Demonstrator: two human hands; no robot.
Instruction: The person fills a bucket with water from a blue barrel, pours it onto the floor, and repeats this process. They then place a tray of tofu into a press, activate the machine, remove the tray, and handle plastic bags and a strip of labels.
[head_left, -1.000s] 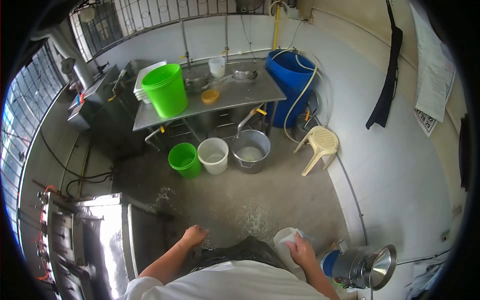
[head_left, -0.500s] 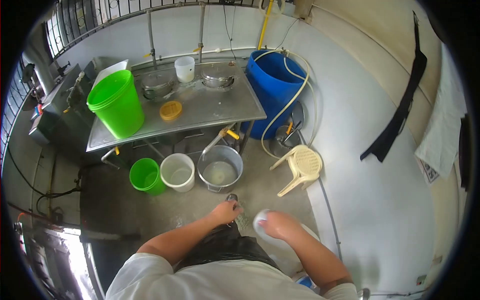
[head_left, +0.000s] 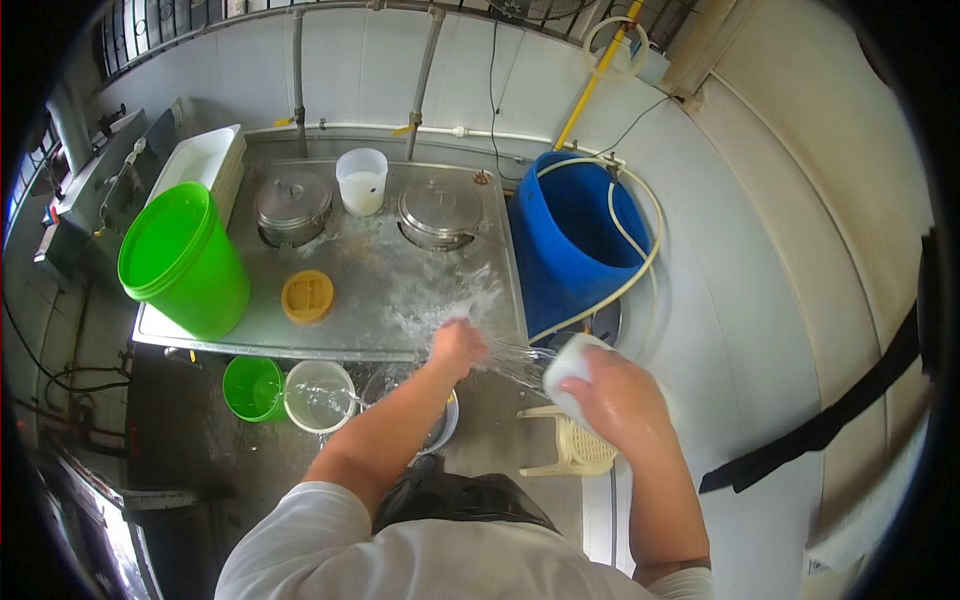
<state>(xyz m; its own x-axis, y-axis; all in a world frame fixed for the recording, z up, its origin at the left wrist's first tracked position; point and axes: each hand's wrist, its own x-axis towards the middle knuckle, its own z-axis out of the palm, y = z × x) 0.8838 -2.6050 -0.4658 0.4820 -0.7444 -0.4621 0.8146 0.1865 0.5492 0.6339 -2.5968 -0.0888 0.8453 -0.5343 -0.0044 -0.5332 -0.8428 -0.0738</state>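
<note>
My right hand [head_left: 625, 402] grips a white plastic container [head_left: 572, 375], tipped over to the left. From it a stream of water [head_left: 515, 362] flies toward my left hand and splashes onto the steel table [head_left: 380, 285]. My left hand [head_left: 459, 347] is over the table's front edge in the spray, its fingers smeared by motion. Under my left forearm a metal pot [head_left: 440, 425] is partly hidden. Beside that pot on the floor are a white bucket [head_left: 318, 393] and a small green bucket [head_left: 253, 390], with water drops flying above them.
On the table are a tall green bucket [head_left: 195, 270], a yellow lid [head_left: 307, 296], two lidded metal pots [head_left: 292, 205] and a translucent tub [head_left: 362, 185]. A blue barrel [head_left: 570, 240] with a hose stands to the right, a cream plastic stool [head_left: 580, 445] below it.
Both hands have risen from low over the floor to the table's front edge. The white container has come up in my right hand, and water now streams from it. The view has shifted.
</note>
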